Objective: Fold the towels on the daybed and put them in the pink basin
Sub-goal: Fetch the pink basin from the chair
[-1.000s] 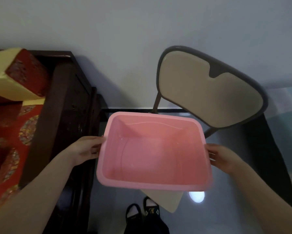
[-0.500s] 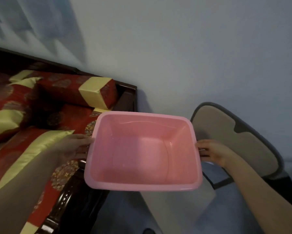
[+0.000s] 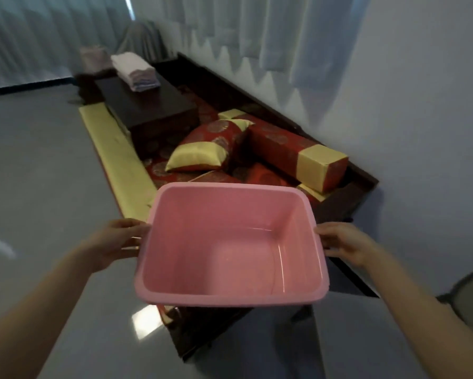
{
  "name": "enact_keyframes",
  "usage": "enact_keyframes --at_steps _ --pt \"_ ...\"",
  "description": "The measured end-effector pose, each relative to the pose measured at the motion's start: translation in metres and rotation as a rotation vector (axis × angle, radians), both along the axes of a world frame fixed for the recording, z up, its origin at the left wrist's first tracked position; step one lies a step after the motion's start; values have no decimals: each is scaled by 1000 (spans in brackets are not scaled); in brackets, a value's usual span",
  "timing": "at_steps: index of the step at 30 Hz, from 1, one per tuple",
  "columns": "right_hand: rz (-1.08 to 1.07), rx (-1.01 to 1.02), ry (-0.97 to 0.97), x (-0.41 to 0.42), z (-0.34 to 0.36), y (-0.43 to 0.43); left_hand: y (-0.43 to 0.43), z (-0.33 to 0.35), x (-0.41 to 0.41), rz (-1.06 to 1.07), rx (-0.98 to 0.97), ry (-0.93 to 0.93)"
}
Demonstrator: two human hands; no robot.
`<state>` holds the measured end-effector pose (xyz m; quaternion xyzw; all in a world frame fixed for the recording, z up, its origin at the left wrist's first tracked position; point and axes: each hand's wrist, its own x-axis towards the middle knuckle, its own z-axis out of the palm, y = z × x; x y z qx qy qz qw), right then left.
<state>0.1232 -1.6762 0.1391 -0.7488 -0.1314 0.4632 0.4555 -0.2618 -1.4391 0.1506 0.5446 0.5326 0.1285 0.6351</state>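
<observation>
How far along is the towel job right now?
Done: nothing yet; the pink basin is empty. In hand: the left hand and right hand grip its side rims, holding it above the near end of the daybed. Left: the towels, a stack on the low table at the far end, need folding if not already folded, then go into the basin.

No text, label, brand, number or sign can be read. No lettering is seen on the walls of the pink basin (image 3: 230,214). Round woven patterns are seen on the red cushions (image 3: 279,146), but no writing can be made out in them.
</observation>
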Motion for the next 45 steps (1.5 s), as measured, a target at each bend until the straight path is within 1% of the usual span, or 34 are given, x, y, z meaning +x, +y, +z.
enact_keyframes --at_steps 3,9,12,15,21,25,29,34,40,45 --pt "113 21 5 -65 4 64 10 0 -95 155 15 0" --pt "304 -12 42 -167 3 170 22 -2 -227 385 -31 14" --pt "398 -19 67 -212 3 224 37 -5 -277 480 -43 24" --pt "468 -20 71 -249 -3 276 63 -9 -316 532 -70 37" --pt "529 -47 73 -303 -21 402 165 -17 -373 583 -82 88" --pt "551 -54 37 -336 -24 496 245 -18 -406 559 -124 127" --pt "552 -75 -1 -366 -20 558 304 -18 -434 579 -147 113" --pt "569 -93 -44 -407 -23 656 401 -30 -475 562 -172 85" --pt "481 -110 -23 -449 -34 770 563 -34 -523 416 -195 102" --pt "362 -122 7 -458 -26 840 695 -16 -525 280 -190 105"
